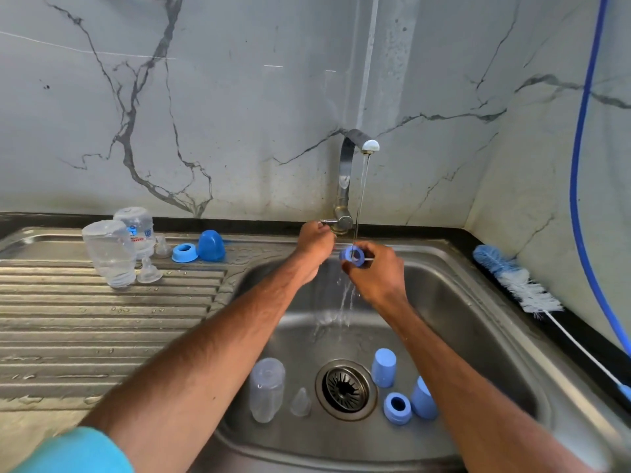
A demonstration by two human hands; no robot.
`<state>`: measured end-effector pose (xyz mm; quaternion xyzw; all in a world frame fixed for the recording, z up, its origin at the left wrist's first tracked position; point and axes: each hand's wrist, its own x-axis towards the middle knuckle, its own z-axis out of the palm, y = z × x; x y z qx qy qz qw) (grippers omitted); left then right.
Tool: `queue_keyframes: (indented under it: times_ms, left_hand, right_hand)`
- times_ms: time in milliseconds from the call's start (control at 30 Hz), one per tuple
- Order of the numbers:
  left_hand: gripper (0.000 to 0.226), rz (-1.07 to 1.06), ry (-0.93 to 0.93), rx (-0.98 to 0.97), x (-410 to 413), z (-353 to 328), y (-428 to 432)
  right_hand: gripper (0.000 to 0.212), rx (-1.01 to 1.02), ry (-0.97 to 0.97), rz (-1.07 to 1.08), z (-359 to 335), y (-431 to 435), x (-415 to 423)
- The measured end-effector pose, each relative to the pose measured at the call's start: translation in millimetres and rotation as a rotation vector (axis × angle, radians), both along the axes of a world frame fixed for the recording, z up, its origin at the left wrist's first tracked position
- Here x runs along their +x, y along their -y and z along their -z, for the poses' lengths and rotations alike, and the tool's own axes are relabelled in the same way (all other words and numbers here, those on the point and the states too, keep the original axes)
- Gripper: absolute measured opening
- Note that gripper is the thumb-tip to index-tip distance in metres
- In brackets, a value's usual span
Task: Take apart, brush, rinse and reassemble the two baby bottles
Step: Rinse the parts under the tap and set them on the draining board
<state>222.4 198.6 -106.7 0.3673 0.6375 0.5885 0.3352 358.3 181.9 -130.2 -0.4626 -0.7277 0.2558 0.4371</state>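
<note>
My right hand (377,274) holds a blue screw ring (353,257) under the running water from the tap (348,179). My left hand (316,247) grips the tap's lever (326,221). On the drainboard stand two clear bottles upside down (109,254) (136,230), two clear teats (149,271) (163,245), a blue ring (184,252) and a blue cap (211,245). In the sink basin (478,336) lie a clear bottle (266,389), a teat (300,402), two blue caps (384,367) (423,399) and a blue ring (397,408).
A blue-and-white bottle brush (519,281) lies on the dark counter edge at the right of the sink. A blue hose (580,165) hangs down the marble wall at the right. The drain strainer (345,387) sits mid-basin. The ribbed drainboard (102,336) is wet.
</note>
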Motion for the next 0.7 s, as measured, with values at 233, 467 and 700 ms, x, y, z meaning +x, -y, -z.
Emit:
queue_keyframes:
  times_ms: [233,467,700]
  left_hand:
    - [0.034,0.067,0.236,0.080,-5.3,-3.8,-4.5]
    - [0.077,0.368,-0.399,-0.019,-5.5,-34.0,0.7]
    - [0.059,0.431,-0.604,-0.085,-26.9,-34.8,24.8]
  right_hand:
    - [0.031,-0.067,-0.079,0.003,0.7,0.5,-4.3]
    - [0.023,-0.434,-0.441,-0.102,-6.5,1.2,-11.0]
    - [0.027,-0.691,-0.582,-0.229,-15.9,12.6,-10.8]
